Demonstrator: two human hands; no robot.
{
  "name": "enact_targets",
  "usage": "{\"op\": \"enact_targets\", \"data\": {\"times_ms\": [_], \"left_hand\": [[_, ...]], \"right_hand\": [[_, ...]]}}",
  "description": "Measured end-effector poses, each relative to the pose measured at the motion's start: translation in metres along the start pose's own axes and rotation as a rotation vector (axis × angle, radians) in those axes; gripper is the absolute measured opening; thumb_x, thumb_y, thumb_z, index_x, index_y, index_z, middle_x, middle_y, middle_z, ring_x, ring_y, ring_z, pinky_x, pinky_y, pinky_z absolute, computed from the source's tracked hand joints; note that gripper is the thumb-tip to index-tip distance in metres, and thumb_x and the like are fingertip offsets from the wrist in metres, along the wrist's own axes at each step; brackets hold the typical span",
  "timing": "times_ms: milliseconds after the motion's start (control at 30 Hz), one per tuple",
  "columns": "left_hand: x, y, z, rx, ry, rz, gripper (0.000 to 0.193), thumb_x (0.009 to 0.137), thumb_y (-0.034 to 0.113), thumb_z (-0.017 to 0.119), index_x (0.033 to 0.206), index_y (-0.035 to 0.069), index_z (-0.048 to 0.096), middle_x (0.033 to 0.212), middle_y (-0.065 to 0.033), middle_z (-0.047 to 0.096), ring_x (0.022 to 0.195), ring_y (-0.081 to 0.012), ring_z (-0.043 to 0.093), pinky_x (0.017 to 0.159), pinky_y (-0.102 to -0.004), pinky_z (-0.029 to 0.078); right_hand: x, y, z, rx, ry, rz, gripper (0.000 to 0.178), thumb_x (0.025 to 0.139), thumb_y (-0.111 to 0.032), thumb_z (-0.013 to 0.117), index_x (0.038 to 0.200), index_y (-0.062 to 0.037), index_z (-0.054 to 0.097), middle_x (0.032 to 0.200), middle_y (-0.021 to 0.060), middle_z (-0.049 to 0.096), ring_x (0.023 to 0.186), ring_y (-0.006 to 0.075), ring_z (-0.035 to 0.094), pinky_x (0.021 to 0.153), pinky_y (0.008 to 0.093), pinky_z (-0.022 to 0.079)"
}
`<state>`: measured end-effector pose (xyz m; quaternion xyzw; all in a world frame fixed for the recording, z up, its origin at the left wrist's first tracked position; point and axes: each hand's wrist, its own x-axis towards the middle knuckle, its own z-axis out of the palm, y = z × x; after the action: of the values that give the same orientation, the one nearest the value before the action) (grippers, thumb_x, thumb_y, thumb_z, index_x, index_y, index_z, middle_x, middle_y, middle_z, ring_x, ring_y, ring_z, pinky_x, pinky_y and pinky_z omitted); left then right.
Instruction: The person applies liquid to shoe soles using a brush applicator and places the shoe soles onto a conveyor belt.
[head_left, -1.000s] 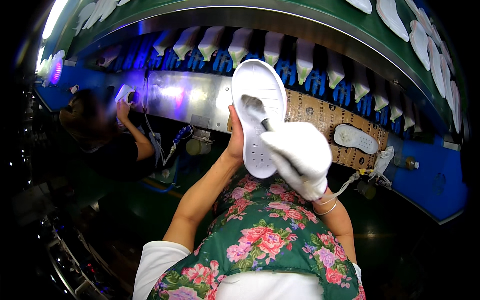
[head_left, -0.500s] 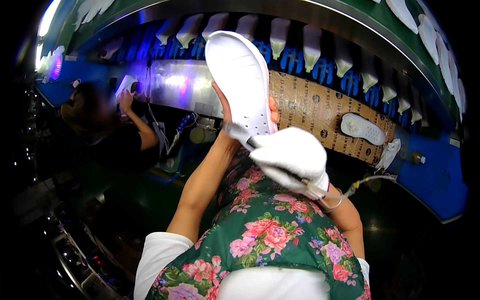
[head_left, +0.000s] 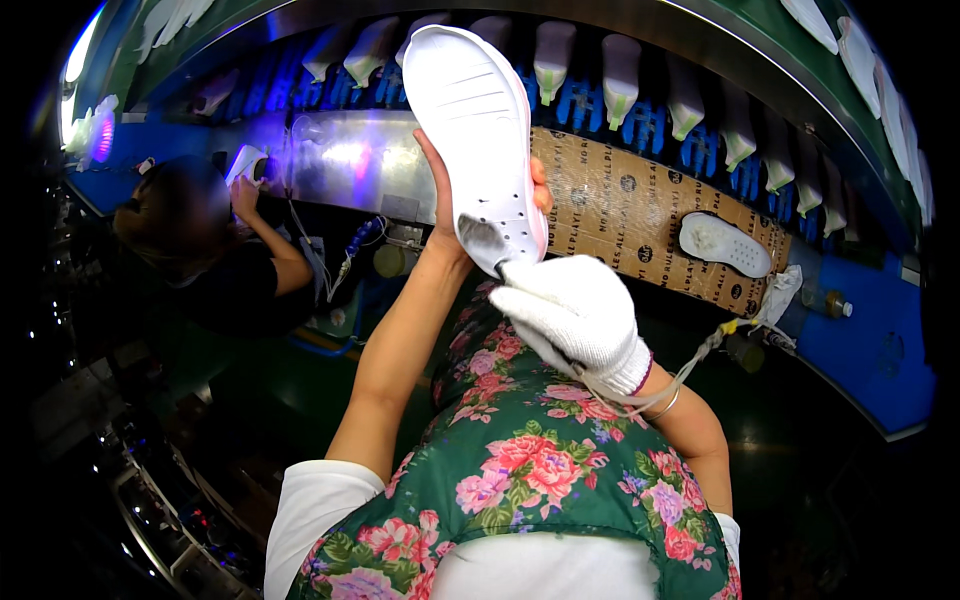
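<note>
Low in the picture you see your own flowery green vest (head_left: 520,480) over white sleeves. Just above it, near the middle, your right hand (head_left: 570,315) wears a white glove. Its fingers are curled tight, and a small grey brush tip sticks out at the top of the fist and touches the heel of the white shoe sole (head_left: 478,140). You cannot see the handle, so you cannot tell how the glove grips it.

Your left hand (head_left: 445,215) is bare. It reaches up from the lower left and holds the sole from behind, with the fingers pressed on its edges. The sole stands tall in the upper middle, bottom side facing you, a thin pink line along its right edge.

Farther back, a brown cardboard sheet (head_left: 640,215) lies on the right, with another white sole (head_left: 725,245) flat on it. At the left, another person (head_left: 190,240) in black works at a shiny metal box (head_left: 360,165). Along the top, a row of blue holders (head_left: 640,110) carries pale shoe shapes.
</note>
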<state>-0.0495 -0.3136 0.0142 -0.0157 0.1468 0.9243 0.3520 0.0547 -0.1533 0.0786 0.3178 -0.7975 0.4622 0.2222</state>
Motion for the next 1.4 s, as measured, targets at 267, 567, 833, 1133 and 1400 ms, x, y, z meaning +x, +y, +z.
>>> {"op": "enact_targets", "data": {"times_ms": [267, 567, 833, 1133, 1400], "left_hand": [[0.008, 0.011, 0.004, 0.105, -0.083, -0.101, 0.108, 0.079, 0.092, 0.022, 0.142, 0.007, 0.042, 0.101, -0.0198, 0.064, 0.077, -0.0356, 0.071, 0.058, -0.045, 0.061], [0.018, 0.025, -0.008, 0.199, -0.173, -0.309, 0.097, 0.086, 0.083, 0.03, 0.145, 0.008, 0.044, 0.11, -0.0223, 0.066, 0.08, -0.0387, 0.072, 0.064, -0.0471, 0.063], [0.029, 0.028, 0.009, 0.387, -0.018, -0.55, 0.083, 0.094, 0.072, 0.032, 0.142, 0.006, 0.048, 0.101, -0.0265, 0.066, 0.074, -0.0413, 0.071, 0.054, -0.0503, 0.062], [0.052, 0.03, 0.028, 1.107, 0.121, -0.721, 0.068, 0.098, 0.061, 0.047, 0.14, 0.008, 0.055, 0.124, -0.0132, 0.065, 0.106, -0.0163, 0.065, 0.084, -0.0287, 0.056], [0.064, 0.032, 0.039, 1.581, -0.046, -0.82, 0.102, 0.081, 0.089, 0.039, 0.137, 0.006, 0.059, 0.139, -0.0255, 0.054, 0.127, -0.0353, 0.055, 0.1, -0.0404, 0.048]], "right_hand": [[-0.005, 0.006, -0.001, 0.068, 0.021, 0.108, 0.036, 0.071, -0.001, 0.076, 0.105, -0.007, 0.072, 0.092, 0.0115, 0.072, 0.077, 0.0286, 0.069, 0.067, 0.0372, 0.055], [-0.003, 0.001, -0.011, 0.139, -0.02, 0.078, 0.032, 0.072, -0.005, 0.076, 0.105, -0.0057, 0.072, 0.095, 0.0123, 0.071, 0.078, 0.0269, 0.069, 0.066, 0.0381, 0.055], [-0.008, 0.007, -0.002, 0.168, -0.137, 0.054, 0.035, 0.071, -0.007, 0.078, 0.105, -0.0069, 0.072, 0.099, 0.0116, 0.07, 0.08, 0.0292, 0.069, 0.068, 0.0374, 0.055], [-0.008, 0.014, 0.001, 0.097, -0.115, 0.043, 0.038, 0.069, 0.001, 0.077, 0.106, -0.0062, 0.071, 0.096, 0.0124, 0.071, 0.078, 0.0289, 0.069, 0.068, 0.0374, 0.055], [-0.003, 0.02, -0.011, 0.088, -0.223, 0.131, 0.038, 0.072, -0.001, 0.078, 0.108, -0.009, 0.07, 0.103, 0.0105, 0.071, 0.082, 0.0283, 0.069, 0.07, 0.0374, 0.055]]}}
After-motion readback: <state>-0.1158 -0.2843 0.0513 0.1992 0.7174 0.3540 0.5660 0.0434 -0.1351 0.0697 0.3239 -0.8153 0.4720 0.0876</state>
